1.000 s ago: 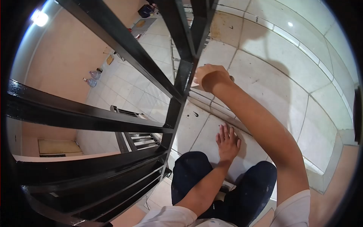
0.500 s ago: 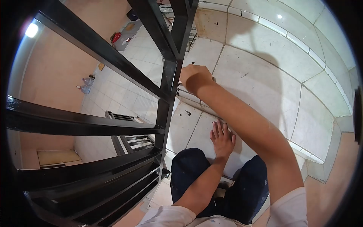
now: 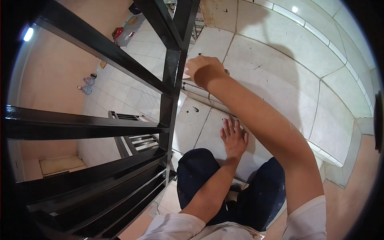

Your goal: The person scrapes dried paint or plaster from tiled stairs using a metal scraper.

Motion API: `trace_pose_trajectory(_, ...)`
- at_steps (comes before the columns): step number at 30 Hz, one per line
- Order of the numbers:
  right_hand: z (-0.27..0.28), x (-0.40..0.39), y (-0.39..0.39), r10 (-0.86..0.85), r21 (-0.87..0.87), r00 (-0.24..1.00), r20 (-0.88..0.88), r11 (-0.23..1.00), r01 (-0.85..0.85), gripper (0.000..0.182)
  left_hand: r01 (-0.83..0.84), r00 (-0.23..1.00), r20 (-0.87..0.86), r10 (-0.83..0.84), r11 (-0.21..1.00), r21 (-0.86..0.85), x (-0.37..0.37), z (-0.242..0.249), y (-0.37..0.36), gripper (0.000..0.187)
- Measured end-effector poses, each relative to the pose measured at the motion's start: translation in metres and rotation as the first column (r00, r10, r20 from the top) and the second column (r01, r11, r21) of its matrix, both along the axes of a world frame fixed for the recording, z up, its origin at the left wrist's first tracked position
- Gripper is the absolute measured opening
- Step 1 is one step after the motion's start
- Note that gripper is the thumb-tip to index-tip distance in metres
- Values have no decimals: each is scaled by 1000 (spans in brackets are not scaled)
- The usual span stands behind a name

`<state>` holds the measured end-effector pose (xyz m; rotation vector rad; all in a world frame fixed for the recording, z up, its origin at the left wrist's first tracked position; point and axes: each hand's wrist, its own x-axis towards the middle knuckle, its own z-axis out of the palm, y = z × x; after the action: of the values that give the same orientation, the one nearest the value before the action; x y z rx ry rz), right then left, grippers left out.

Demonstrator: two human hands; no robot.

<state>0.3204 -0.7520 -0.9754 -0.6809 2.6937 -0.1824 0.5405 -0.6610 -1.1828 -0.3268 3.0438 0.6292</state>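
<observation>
My left hand [image 3: 234, 138] lies flat, fingers spread, on a pale tiled stair step [image 3: 212, 134] just in front of my knees. Stretched out ahead and to the left, my right hand [image 3: 203, 69] is closed, low over the higher tiled step [image 3: 264, 76]. A small greyish bit shows beside its wrist; the fingers hide whatever else they hold. Close to the left of this hand stands the black metal railing [image 3: 172, 74]. Dark specks [image 3: 195, 109] dot the tiles between the railing and my left hand.
The railing's bars [image 3: 88, 130] fill the left side, with a tiled floor far below them. Down there are clear plastic bottles [image 3: 87, 90] and a red item [image 3: 117, 33] by the wall. More steps [image 3: 340, 52] rise at the upper right.
The view has shifted slightly, so the railing, steps and hands sit a little higher and further left. My left hand still rests flat, and my right hand stays closed.
</observation>
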Motion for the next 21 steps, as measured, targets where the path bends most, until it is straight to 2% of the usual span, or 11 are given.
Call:
trace_pose_trajectory(5,-8,2,8,33,-66,998,-60,997,-37,30,-14,998,-60,18,998,63,1,-1,1,72)
trace_pose_trajectory(6,1,2,7,14,-53,1000,5,998,-14,32,-19,998,-66,23,998,61,1,-1,-1,72)
trace_pose_trajectory(9,6,0,2,34,33,999,-14,999,-33,32,6,1000,-23,-5,1000,13,3,1,1,71)
trace_pose_trajectory(10,0,4,6,-3,-13,1000,-19,1000,3,33,7,1000,-27,-7,1000,13,4,-1,1,71)
trace_pose_trajectory(16,0,3,3,1,-37,999,-36,999,-2,33,-10,997,-76,12,1000,17,2,-6,1,69)
trace_pose_trajectory(21,8,3,5,37,19,999,3,999,-37,30,-7,997,-71,9,999,33,2,-5,1,69)
